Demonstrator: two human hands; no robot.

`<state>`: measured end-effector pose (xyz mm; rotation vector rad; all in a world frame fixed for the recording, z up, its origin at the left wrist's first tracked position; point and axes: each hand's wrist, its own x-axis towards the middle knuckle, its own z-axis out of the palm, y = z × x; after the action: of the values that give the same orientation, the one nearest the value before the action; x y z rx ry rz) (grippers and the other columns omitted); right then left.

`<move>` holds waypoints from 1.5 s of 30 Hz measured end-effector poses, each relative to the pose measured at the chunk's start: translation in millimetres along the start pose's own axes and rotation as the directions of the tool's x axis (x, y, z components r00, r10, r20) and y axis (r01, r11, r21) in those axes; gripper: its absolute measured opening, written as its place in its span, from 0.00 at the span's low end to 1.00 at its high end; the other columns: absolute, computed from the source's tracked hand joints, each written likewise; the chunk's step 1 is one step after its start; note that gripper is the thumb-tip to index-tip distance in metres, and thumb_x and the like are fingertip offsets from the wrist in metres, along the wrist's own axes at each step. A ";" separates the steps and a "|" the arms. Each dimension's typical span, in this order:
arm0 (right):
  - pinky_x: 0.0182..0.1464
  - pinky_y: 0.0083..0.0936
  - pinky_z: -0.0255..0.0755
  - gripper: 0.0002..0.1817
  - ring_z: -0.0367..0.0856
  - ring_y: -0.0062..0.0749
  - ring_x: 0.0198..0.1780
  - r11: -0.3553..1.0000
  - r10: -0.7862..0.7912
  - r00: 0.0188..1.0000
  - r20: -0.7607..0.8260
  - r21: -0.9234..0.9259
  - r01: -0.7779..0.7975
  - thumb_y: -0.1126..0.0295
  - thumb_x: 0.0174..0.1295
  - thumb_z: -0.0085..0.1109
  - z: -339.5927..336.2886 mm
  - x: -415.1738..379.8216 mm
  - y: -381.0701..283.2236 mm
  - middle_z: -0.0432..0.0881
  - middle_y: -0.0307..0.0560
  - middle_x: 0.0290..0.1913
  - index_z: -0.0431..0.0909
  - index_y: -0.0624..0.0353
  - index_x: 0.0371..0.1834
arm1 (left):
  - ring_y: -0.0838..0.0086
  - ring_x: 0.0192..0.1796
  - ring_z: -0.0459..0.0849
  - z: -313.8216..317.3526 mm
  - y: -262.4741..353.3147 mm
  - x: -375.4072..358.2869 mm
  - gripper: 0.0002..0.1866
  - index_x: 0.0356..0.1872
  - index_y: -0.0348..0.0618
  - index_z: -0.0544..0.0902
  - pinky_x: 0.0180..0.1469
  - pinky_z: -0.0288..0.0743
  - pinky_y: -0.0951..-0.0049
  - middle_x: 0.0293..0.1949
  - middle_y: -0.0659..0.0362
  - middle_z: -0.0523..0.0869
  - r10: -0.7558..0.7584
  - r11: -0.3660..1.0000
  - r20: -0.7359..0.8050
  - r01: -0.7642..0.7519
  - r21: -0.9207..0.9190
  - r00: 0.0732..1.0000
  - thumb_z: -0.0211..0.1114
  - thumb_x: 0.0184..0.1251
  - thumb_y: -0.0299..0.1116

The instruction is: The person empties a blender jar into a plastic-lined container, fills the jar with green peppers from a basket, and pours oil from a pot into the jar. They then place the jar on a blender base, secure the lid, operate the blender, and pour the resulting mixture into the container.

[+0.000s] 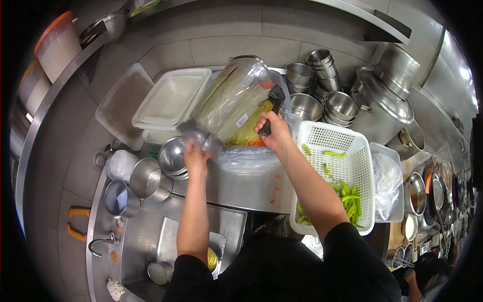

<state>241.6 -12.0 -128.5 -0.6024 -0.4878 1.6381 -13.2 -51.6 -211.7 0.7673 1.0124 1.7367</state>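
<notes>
A large clear blender jar (221,103) with a black handle lies tilted over a bin lined with a clear plastic bag (249,160). My right hand (274,126) is closed around the black handle. At the jar's grey lower end, my left hand (195,157) grips from below; that end is smeared by motion. Yellow-green chopped food (246,132) and orange-red bits (256,143) show in the bin, partly behind the jar. Stacked metal bowls (172,155) stand close to my left hand.
Right of the bin, a white perforated basket (332,132) holds green chillies (349,199). Steel pots (304,106) are stacked behind. White plastic trays (168,98) stand at left. A sink (146,236) with a tap (103,242) is near left. Another person's hand (410,276) shows at lower right.
</notes>
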 end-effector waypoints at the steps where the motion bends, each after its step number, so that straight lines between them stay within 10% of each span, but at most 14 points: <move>1: 0.30 0.33 0.71 0.09 0.72 0.34 0.24 0.999 -0.048 0.998 0.035 -0.020 0.049 0.77 0.59 0.57 4.3 -5.0 1.1 0.72 0.44 0.23 0.66 0.54 0.38 | 0.74 0.35 0.82 -1.0 -8.8 -8.1 0.14 0.57 0.42 0.72 0.29 0.78 0.74 0.39 0.60 0.80 -0.029 0.994 -0.050 0.024 -0.107 0.998 0.57 0.74 0.31; 5: 0.28 0.31 0.71 0.13 0.72 0.33 0.21 0.988 -0.097 0.989 0.113 -0.112 0.109 0.78 0.57 0.58 30.2 -51.2 -11.3 0.72 0.44 0.23 0.64 0.54 0.41 | 0.70 0.44 0.81 -53.4 -60.3 -44.5 0.16 0.60 0.44 0.70 0.38 0.79 0.72 0.52 0.59 0.78 -0.054 0.981 -0.060 0.041 -0.192 0.997 0.55 0.74 0.29; 12: 0.31 0.24 0.70 0.18 0.72 0.21 0.29 0.681 -0.137 0.939 0.317 -0.658 0.321 0.71 0.59 0.64 22.6 -160.1 25.4 0.75 0.40 0.32 0.67 0.59 0.49 | 0.80 0.36 0.78 -108.8 -10.0 -166.6 0.18 0.60 0.40 0.75 0.35 0.76 0.79 0.48 0.58 0.81 -0.018 0.978 -0.194 0.058 0.200 0.981 0.57 0.72 0.32; 18: 0.38 0.23 0.72 0.23 0.74 0.18 0.35 0.493 -0.055 0.963 0.264 -0.832 0.256 0.71 0.59 0.66 -43.0 -173.7 76.4 0.76 0.36 0.34 0.68 0.61 0.56 | 0.79 0.37 0.76 -56.3 -2.3 -224.9 0.35 0.72 0.37 0.64 0.36 0.74 0.82 0.59 0.52 0.76 0.051 0.781 0.091 -0.096 0.617 0.995 0.66 0.66 0.30; 22: 0.43 0.33 0.74 0.22 0.82 0.38 0.39 0.391 -0.116 0.950 0.289 -0.866 0.312 0.68 0.58 0.67 -49.8 -181.4 70.5 0.80 0.51 0.37 0.69 0.63 0.52 | 0.76 0.40 0.76 -42.0 -37.3 -215.3 0.39 0.73 0.35 0.61 0.40 0.74 0.78 0.63 0.51 0.73 0.051 0.698 0.106 -0.112 0.707 0.993 0.70 0.64 0.32; 26: 0.50 0.48 0.71 0.25 0.78 0.61 0.49 0.141 -0.091 0.948 0.305 -0.938 0.316 0.64 0.58 0.66 -70.8 -177.0 58.4 0.77 0.66 0.45 0.65 0.62 0.54 | 0.82 0.34 0.76 -39.4 -57.7 -196.8 0.33 0.69 0.34 0.65 0.27 0.70 0.81 0.48 0.56 0.82 0.216 0.625 0.111 -0.225 0.748 0.970 0.65 0.71 0.41; 30: 0.62 0.43 0.70 0.27 0.74 0.56 0.60 0.013 -0.073 0.848 0.526 -0.849 0.528 0.60 0.61 0.65 -90.1 -201.5 -22.7 0.75 0.58 0.57 0.71 0.60 0.61 | 0.84 0.29 0.75 -47.2 -52.3 -200.9 0.22 0.57 0.36 0.77 0.25 0.68 0.83 0.35 0.61 0.83 0.012 0.520 0.082 -0.076 0.851 0.997 0.62 0.73 0.44; 33: 0.65 0.39 0.69 0.25 0.76 0.51 0.61 -0.133 -0.116 0.964 0.239 -0.966 0.223 0.60 0.62 0.65 -127.7 -228.1 -119.8 0.78 0.59 0.59 0.75 0.62 0.58 | 0.82 0.31 0.76 4.8 -12.6 -229.6 0.17 0.39 0.37 0.82 0.34 0.72 0.78 0.30 0.62 0.83 -0.484 0.530 0.053 0.245 0.812 0.873 0.62 0.73 0.45; 37: 0.55 0.44 0.75 0.33 0.82 0.51 0.53 -0.695 -0.058 0.887 -0.457 -0.619 -0.365 0.43 0.68 0.50 -208.2 -249.8 -197.2 0.81 0.65 0.52 0.76 0.67 0.53 | 0.76 0.36 0.80 86.2 -43.0 -258.8 0.18 0.47 0.37 0.81 0.39 0.75 0.75 0.39 0.56 0.83 -0.284 0.659 0.415 -0.138 0.739 0.865 0.66 0.69 0.43; 40: 0.55 0.44 0.75 0.37 0.82 0.53 0.53 -0.698 -0.155 0.817 -0.555 -0.524 -0.489 0.40 0.70 0.45 -258.8 -262.6 -183.7 0.82 0.67 0.49 0.75 0.71 0.55 | 0.53 0.58 0.78 147.7 -60.0 -259.4 0.27 0.63 0.39 0.73 0.60 0.71 0.58 0.60 0.45 0.76 -0.002 0.452 0.673 -0.600 0.660 0.740 0.65 0.64 0.36; 42: 0.58 0.44 0.74 0.43 0.81 0.58 0.56 -0.759 -0.032 0.823 -0.567 -0.522 -0.389 0.36 0.69 0.43 -264.2 -255.8 -169.6 0.81 0.68 0.50 0.70 0.74 0.60 | 0.50 0.64 0.72 153.8 -85.5 -259.2 0.29 0.66 0.40 0.69 0.64 0.66 0.55 0.63 0.43 0.72 -0.065 0.482 0.659 -0.555 0.678 0.749 0.62 0.64 0.32; 45: 0.65 0.45 0.69 0.53 0.74 0.65 0.63 -0.442 -0.187 0.766 -0.615 -0.643 -0.625 0.28 0.62 0.45 -289.3 -235.9 -139.1 0.69 0.75 0.64 0.50 0.63 0.77 | 0.47 0.71 0.65 156.7 -95.9 -258.9 0.32 0.70 0.40 0.65 0.70 0.59 0.51 0.68 0.41 0.67 -0.132 0.519 0.641 -0.498 0.694 0.756 0.58 0.62 0.27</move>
<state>555.7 -230.6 -239.2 -2.7480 -1.4970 0.7694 249.2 -228.4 -238.2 2.0312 1.2816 0.8694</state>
